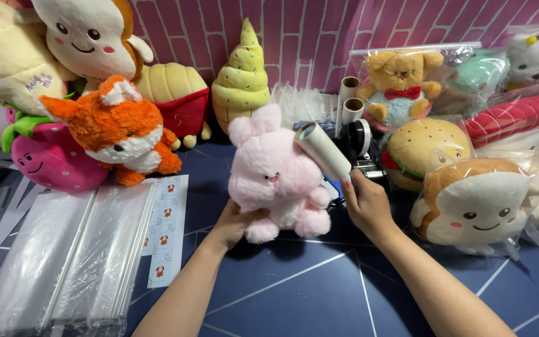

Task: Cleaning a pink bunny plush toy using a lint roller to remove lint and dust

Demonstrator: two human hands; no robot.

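Note:
A pink plush bunny (276, 175) stands upright in the middle of the dark blue table (307, 287). My left hand (235, 221) grips it from below and behind. My right hand (366, 203) holds a lint roller (322, 150) by its handle, and the white roll rests against the bunny's right side near the head.
An orange fox plush (116, 128), a strawberry plush (51, 159) and other soft toys crowd the back left. Bagged plush toys (475, 200) fill the right. Clear plastic bags (63, 256) and a sticker sheet (165, 231) lie at the left. A tape dispenser (360, 143) stands behind the roller.

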